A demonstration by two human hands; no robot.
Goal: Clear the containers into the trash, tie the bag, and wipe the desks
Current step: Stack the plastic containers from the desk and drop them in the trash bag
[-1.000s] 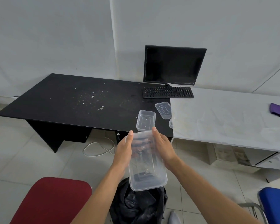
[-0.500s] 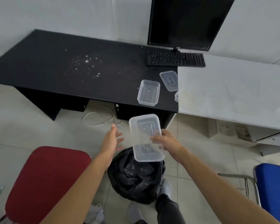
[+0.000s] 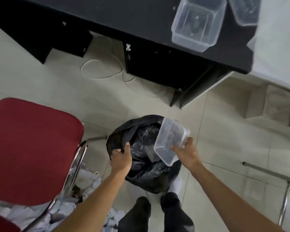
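Note:
A black trash bag [image 3: 144, 169] stands open on the floor between my feet and the black desk [image 3: 141, 22]. My left hand [image 3: 120, 159] grips the bag's left rim. My right hand [image 3: 187, 152] holds a clear plastic container [image 3: 170, 141], tilted over the bag's right side with its mouth facing the bag. Another clear container [image 3: 197, 22] sits on the black desk near its front edge. A third one [image 3: 243, 10] lies behind it at the seam with the white desk [image 3: 278, 39].
A red chair [image 3: 28, 148] stands left of the bag, with crumpled white paper [image 3: 60, 213] on the floor under it. A white cable [image 3: 104, 71] loops under the black desk. A metal chair frame [image 3: 285, 180] is at the right. My feet in black socks [image 3: 157, 213] are below the bag.
The view has dropped from the desks to the floor. My left hand let go of the container and took the bag's rim. My right hand lowered and tilted the container over the bag.

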